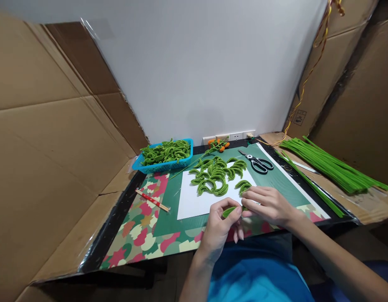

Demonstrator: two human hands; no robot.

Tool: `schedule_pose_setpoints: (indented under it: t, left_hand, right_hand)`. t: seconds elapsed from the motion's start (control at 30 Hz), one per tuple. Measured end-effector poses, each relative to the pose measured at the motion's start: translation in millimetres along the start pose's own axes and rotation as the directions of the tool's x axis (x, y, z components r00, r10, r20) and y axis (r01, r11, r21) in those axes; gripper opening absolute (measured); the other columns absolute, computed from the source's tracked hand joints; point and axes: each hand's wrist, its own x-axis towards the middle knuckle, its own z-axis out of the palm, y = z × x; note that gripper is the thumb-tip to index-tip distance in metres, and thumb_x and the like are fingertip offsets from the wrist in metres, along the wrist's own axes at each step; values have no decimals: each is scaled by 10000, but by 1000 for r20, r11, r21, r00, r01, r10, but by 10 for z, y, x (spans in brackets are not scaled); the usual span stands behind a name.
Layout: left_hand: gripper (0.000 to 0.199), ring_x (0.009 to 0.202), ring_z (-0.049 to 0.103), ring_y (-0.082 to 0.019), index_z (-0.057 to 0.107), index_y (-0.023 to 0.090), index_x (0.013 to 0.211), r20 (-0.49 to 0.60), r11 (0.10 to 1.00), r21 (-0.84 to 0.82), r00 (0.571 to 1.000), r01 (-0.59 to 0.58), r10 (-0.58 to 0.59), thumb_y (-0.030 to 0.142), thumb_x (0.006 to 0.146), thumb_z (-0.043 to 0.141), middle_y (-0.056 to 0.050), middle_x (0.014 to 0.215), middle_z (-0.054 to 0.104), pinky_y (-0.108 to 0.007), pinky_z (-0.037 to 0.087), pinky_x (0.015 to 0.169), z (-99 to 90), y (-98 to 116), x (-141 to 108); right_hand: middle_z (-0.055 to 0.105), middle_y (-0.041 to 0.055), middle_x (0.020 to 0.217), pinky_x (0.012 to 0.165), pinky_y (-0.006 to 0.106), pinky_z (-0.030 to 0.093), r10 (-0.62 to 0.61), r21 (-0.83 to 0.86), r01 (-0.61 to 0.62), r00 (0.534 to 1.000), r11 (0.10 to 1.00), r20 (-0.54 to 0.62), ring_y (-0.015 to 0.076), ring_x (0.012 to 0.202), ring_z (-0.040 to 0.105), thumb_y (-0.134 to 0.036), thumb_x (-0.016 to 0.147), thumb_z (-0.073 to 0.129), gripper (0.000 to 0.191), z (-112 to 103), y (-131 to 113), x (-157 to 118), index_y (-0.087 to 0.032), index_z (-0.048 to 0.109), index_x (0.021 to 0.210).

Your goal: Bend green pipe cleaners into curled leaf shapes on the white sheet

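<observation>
My left hand (217, 228) pinches a green fuzzy pipe-cleaner leaf (228, 212) between thumb and forefinger, in front of the white paper. Against its other end my right hand (269, 205) closes its fingertips; a bit of green shows there, and the exact grip is partly hidden. Just beyond the right fingers lies a small group of curved green pipe-cleaner pieces (243, 185). A larger cluster of curved pipe-cleaner pieces (217, 173) is spread over the white paper (190, 204).
A blue basket (164, 167) heaped with green pieces stands at the back left. Black-handled scissors (258, 162) and an orange pipe-cleaner flower (217, 144) lie behind the paper. Long green pipe cleaners (332, 163) are stacked right; red-wrapped chopsticks (152, 200) lie left. Cardboard walls (49, 138) flank the table.
</observation>
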Motion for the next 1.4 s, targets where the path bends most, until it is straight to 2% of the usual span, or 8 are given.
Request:
schedule_pose_setpoints:
  t: [0.17,0.33,0.47,0.57,0.77,1.07,1.17,1.4]
  left_hand:
    - [339,368,513,-85,618,162,939,13,999,27,1000,-24,24,472,924,755,39,521,588,-160,365,383,12,20,-4]
    - [301,403,476,-79,633,168,945,-54,970,227,993,-85,100,460,970,702,46,503,573,-184,373,468,35,117,-55]
    - [286,485,472,-80,644,166,941,-45,936,338,992,-97,119,445,984,689,52,557,537,-203,402,546,30,175,-71]
    - [313,456,446,-74,616,172,940,-26,964,258,997,-67,76,474,974,689,69,568,490,-203,368,509,21,169,-46]
    - [330,447,442,-58,633,155,923,-36,979,199,998,-48,56,474,951,716,60,591,500,-198,345,504,44,167,-45]
    - [325,435,326,-39,644,152,955,-9,998,55,999,31,-31,462,935,738,83,561,399,-193,231,469,65,143,-74]
    - [298,441,346,-58,624,174,922,-84,986,165,996,-29,43,454,947,723,79,535,428,-192,277,468,85,144,-104]
    - [144,823,662,-183,732,209,987,-66,760,596,927,-261,369,317,1005,639,-52,923,709,-245,514,711,168,212,-183]
  right_hand:
    - [444,-26,598,549,286,267,302,358,-291,953,887,26,117,545,357,-293,1122,403,467,64,-127,57,-204,468,667]
    - [304,-50,545,490,275,188,609,646,-688,678,330,411,87,507,231,-562,1081,434,619,60,-241,154,-201,373,581]
    - [349,-49,485,466,273,187,569,655,-750,578,89,585,84,467,263,-689,1012,487,675,29,-221,184,-207,392,548]
    - [341,-53,540,500,271,201,601,640,-746,601,185,527,92,521,271,-632,1025,520,629,-31,-214,187,-203,385,586]
    - [386,-53,661,586,265,262,543,578,-644,754,501,369,108,607,326,-430,1098,468,436,-89,-233,124,-201,425,729]
    - [343,-54,633,561,265,260,505,644,-620,770,448,390,106,584,318,-539,1076,472,523,-66,-148,144,-208,391,680]
    - [347,-55,588,517,258,234,565,669,-687,683,284,462,91,550,302,-596,1033,540,582,-58,-171,163,-199,404,629]
    - [338,-108,450,326,201,174,551,684,-568,422,-458,720,27,339,198,-665,825,781,626,-18,-313,203,-213,429,574]
